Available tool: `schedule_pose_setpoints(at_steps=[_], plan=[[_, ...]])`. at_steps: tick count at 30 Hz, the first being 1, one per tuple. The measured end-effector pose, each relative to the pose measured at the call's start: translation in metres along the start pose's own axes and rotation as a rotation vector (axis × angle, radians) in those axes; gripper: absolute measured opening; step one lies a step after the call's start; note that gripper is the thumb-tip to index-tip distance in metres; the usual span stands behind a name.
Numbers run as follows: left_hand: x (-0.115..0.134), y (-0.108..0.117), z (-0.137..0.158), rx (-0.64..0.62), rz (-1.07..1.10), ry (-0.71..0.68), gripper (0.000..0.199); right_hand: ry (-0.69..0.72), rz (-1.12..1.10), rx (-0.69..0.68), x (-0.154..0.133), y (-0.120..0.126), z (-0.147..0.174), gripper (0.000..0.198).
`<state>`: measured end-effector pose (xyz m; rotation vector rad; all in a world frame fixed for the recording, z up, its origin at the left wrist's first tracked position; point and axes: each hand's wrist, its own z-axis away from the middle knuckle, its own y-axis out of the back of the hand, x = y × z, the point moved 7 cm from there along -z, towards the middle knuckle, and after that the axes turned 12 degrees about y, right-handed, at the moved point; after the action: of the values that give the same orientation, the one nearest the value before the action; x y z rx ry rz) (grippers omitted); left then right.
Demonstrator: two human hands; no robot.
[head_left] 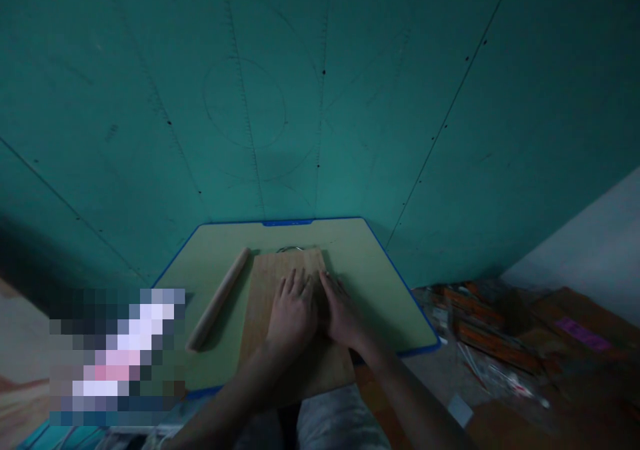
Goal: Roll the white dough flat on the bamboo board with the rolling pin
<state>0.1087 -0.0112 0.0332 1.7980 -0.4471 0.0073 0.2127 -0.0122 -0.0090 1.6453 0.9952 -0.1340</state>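
A wooden cutting board (257,303) lies lengthwise towards me, with a metal loop handle (291,249) at its far end. My left hand (294,305) rests palm down on the board, its fingers stretched out and slightly apart. Close beside it, my right hand (343,311) is at the board's right edge, fingers extended and pointing away from me. The gap between the hands is dark, and I cannot make out whether anything lies there. Left of the board, untouched, lies a wooden rolling pin (220,300), slanting across the tabletop.
Under the board is a pale tabletop (380,290) with a blue rim, set against a green panel wall (280,103). Orange-brown pieces (493,337), plastic and cardboard (570,323) lie on the floor to the right. A blurred-out patch covers the left front corner.
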Motion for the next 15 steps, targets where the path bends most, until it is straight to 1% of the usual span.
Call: schedule_pose_setpoints(at_steps=[2,4,5,7,9,11,12,13,15], plan=[[0.004,-0.001,-0.022,-0.064,0.002,0.033,0.037,0.004,0.000,-0.004,0.001,0.000,0.000,0.095],[-0.008,0.002,-0.038,-0.095,0.005,0.061,0.036,-0.034,-0.015,-0.018,0.001,0.000,0.000,0.101],[-0.018,0.004,-0.040,-0.088,0.011,0.072,0.037,-0.060,-0.026,-0.022,0.002,0.000,0.000,0.104],[-0.040,0.008,-0.031,-0.058,0.048,0.075,0.041,-0.098,-0.043,-0.017,0.001,0.002,0.001,0.108],[-0.052,0.009,-0.010,-0.024,0.112,0.051,0.047,-0.096,-0.047,-0.001,-0.001,0.004,0.001,0.107],[-0.049,0.009,0.010,0.013,0.163,0.023,0.049,-0.070,-0.038,-0.003,-0.003,0.004,0.001,0.105],[-0.041,0.009,0.016,0.032,0.167,0.003,0.049,-0.057,-0.032,-0.009,-0.003,0.004,0.001,0.102],[-0.029,0.008,0.018,0.033,0.158,-0.020,0.048,-0.045,-0.025,-0.013,-0.003,0.003,0.001,0.098],[-0.009,0.005,0.006,-0.001,0.115,-0.014,0.045,-0.019,-0.012,-0.007,-0.003,0.003,0.001,0.089]])
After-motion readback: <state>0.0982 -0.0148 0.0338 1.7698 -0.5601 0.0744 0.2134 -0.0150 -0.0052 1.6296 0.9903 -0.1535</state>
